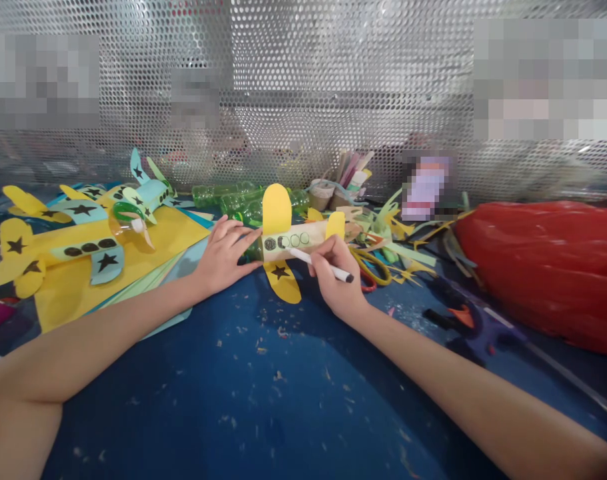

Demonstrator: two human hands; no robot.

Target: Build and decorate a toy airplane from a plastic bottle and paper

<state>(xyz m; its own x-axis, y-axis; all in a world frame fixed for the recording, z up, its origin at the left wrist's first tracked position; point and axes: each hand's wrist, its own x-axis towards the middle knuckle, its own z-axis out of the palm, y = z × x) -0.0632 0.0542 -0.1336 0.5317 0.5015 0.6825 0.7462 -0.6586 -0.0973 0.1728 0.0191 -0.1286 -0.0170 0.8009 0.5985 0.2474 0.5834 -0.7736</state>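
In front of me is a toy airplane (313,235) made from a green plastic bottle wrapped in cream paper, with yellow paper wings. A black star marks its lower wing. Drawn circles run along its side: the leftmost is filled black, the second partly, the others are outlines. My left hand (228,257) grips the bottle's left end between thumb and fingers. In my right hand (337,277) is a white marker (323,264) with a black end, its tip at the second circle. The airplane's right end is partly behind my right hand.
Finished-looking paper airplanes (78,243) lie at left on yellow sheets (173,230). Behind are green bottles (243,200) and cups (323,193). Scissors (376,267), paper scraps (398,240), a purple glue gun (483,327) and a red bundle (543,267) lie right. A perforated metal screen (333,100) stands behind.
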